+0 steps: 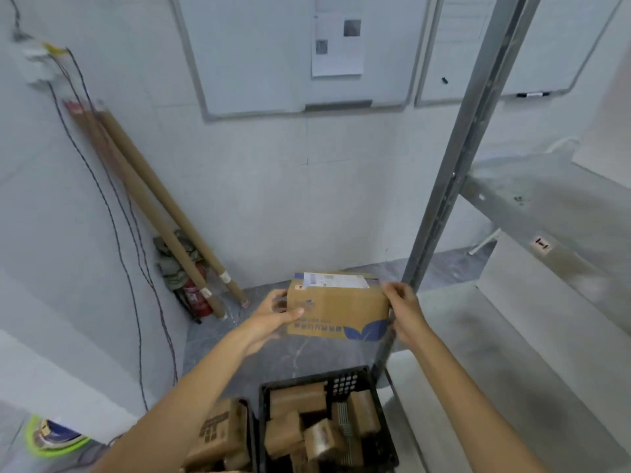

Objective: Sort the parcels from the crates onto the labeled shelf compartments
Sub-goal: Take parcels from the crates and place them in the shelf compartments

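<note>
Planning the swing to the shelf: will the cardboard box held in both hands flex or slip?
Probably stiff: the cardboard box shows straight edges and flat faces though the left hand and right hand grip only its ends. Likely light for its size, since that end grip alone carries it. Flat-sided, it should sit without rolling on the shelf.

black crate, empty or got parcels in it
Not empty. The black crate holds several brown parcels heaped at angles; one more box is out, gripped by the left hand and right hand.
</note>
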